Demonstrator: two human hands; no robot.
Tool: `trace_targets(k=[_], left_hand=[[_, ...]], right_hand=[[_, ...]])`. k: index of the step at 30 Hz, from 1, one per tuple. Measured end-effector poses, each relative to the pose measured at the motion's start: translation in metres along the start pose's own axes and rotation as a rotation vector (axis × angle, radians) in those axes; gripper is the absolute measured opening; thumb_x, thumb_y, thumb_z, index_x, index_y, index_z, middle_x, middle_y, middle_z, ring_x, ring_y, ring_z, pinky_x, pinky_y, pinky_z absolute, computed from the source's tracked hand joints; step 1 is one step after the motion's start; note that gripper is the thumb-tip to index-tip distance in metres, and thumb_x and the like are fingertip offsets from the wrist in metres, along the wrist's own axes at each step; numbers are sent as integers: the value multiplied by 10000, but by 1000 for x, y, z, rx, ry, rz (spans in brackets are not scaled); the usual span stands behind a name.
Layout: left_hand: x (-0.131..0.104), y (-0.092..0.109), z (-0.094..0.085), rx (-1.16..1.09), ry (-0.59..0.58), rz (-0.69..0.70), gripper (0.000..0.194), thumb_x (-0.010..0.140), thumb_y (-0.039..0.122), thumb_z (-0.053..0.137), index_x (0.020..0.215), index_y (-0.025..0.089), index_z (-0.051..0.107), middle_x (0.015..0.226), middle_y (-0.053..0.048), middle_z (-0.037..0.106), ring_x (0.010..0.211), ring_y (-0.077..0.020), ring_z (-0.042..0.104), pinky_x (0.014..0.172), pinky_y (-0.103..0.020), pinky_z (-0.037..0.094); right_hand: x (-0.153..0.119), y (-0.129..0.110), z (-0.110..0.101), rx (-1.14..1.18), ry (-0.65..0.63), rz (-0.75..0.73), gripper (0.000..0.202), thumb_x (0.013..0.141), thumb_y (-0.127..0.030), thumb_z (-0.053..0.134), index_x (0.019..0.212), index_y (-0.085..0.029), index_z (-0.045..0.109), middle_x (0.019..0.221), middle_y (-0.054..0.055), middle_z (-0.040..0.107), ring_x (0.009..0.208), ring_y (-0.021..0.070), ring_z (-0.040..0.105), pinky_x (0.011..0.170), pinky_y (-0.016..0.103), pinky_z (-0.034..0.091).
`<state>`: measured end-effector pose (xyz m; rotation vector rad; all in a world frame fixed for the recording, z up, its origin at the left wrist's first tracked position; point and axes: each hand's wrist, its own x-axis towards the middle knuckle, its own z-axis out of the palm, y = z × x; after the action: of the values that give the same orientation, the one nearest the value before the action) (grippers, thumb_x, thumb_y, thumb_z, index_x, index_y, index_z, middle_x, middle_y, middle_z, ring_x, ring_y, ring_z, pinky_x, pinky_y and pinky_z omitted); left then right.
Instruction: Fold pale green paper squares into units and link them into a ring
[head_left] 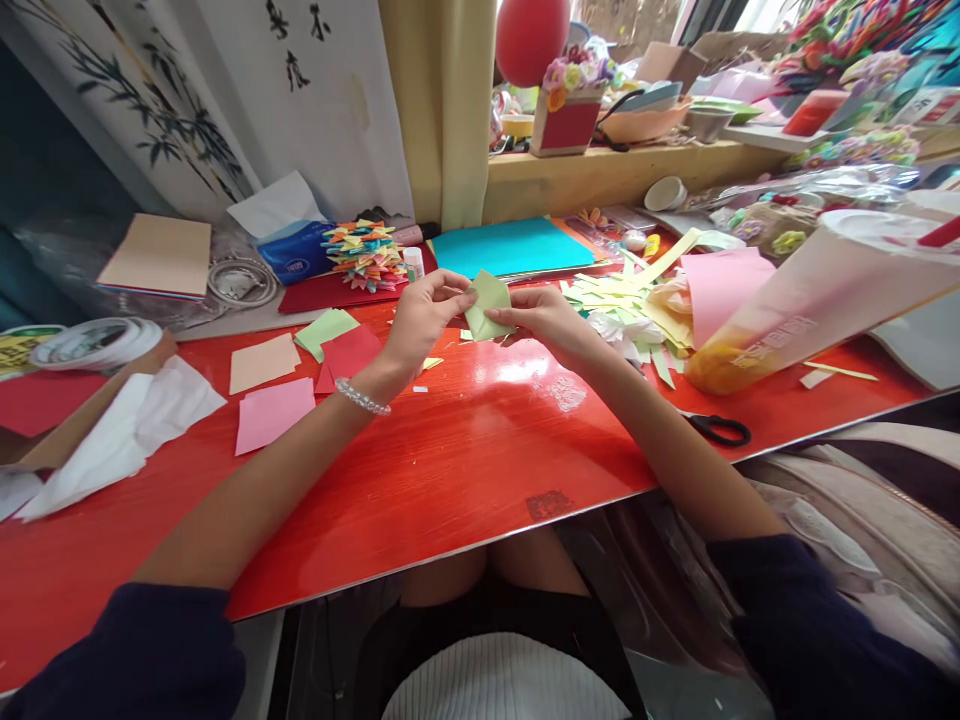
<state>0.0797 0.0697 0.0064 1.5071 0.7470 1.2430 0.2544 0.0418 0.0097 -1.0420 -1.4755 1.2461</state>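
A small light-green sheet of paper (490, 301), partly folded, is held above the red table (420, 490) between my two hands. My left hand (429, 318) pinches its left edge between thumb and fingers; a beaded bracelet circles that wrist. On the right edge, my right hand (549, 322) grips the same paper with thumb and forefinger. Left of my hands lie square papers in green (327, 330), red (349, 356), pink (275, 414) and peach (263, 362). Behind them stands a multicoloured ball of folded paper (366, 256), with a glue stick (413, 264) beside it.
A large drink cup (810, 300) stands at the right, near black-handled scissors (720, 430) by the table's front edge. Light-green paper strips (615, 300) heap behind my right hand. Blue sheets (510, 248) lie at the back. White crumpled paper (161, 410) and tape rolls (97, 345) are at the left.
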Motion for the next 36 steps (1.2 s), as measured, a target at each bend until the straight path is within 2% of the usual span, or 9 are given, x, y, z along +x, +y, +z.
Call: trace_targets(k=[4, 12, 14, 17, 19, 21, 27, 31, 36], left_hand=[[-1, 0, 0, 30, -19, 55, 104, 784, 222, 690, 869, 165, 714, 765, -23, 718, 702, -145, 681, 642, -281, 574], [-2, 7, -3, 51, -92, 30, 176, 760, 174, 661, 898, 179, 770, 922, -43, 752, 858, -173, 682, 759, -308, 570], [-2, 8, -5, 69, -106, 37, 194, 755, 157, 650, 906, 178, 771, 942, -50, 749, 865, -173, 676, 760, -305, 565], [-2, 7, -6, 126, -109, 58, 207, 759, 141, 629, 903, 185, 771, 958, -49, 739, 882, -165, 660, 765, -291, 555], [-2, 8, -6, 165, -104, 69, 203, 760, 131, 617, 879, 188, 772, 944, -42, 733, 879, -154, 648, 757, -273, 546], [-3, 8, -5, 182, -102, 68, 195, 757, 127, 612, 854, 185, 771, 934, -37, 727, 861, -144, 640, 748, -264, 541], [-5, 12, -3, 132, -128, -1, 219, 797, 154, 573, 918, 151, 756, 940, -69, 728, 836, -141, 643, 761, -272, 523], [-4, 11, -1, 93, -139, -23, 191, 806, 277, 651, 905, 146, 748, 901, -68, 719, 778, -123, 626, 702, -245, 511], [-4, 5, -1, 82, -132, 0, 161, 770, 249, 706, 904, 163, 732, 836, -41, 696, 754, -115, 612, 671, -230, 491]], right_hand=[[2, 3, 1, 89, 37, -50, 244, 705, -256, 750, 905, -126, 699, 775, 34, 690, 705, 118, 642, 626, 240, 566], [1, -1, 1, 159, 50, -11, 101, 752, -167, 670, 834, -117, 700, 724, 26, 686, 659, 101, 638, 613, 222, 554], [-1, -3, 0, 152, 14, -7, 125, 759, -215, 699, 844, -123, 706, 756, 32, 697, 683, 104, 645, 651, 229, 558], [-4, -6, 1, 134, -68, -20, 255, 781, -381, 716, 893, -152, 720, 853, 51, 718, 773, 125, 672, 732, 246, 564], [-5, -7, 1, 128, -76, -25, 343, 792, -496, 678, 887, -169, 725, 851, 59, 720, 774, 139, 685, 739, 263, 573], [-6, -7, 2, 120, -57, -25, 375, 791, -534, 661, 857, -171, 727, 816, 62, 718, 740, 145, 689, 724, 277, 580], [-6, -5, 2, 92, -2, -34, 240, 795, -362, 708, 882, -140, 735, 855, 71, 724, 771, 132, 674, 719, 260, 561], [-5, -5, 2, 66, 37, -36, 231, 786, -354, 707, 866, -139, 731, 819, 57, 713, 749, 129, 662, 695, 255, 552], [-5, -5, 4, 29, 49, -37, 233, 776, -344, 709, 850, -123, 722, 784, 55, 694, 710, 124, 648, 667, 255, 540]])
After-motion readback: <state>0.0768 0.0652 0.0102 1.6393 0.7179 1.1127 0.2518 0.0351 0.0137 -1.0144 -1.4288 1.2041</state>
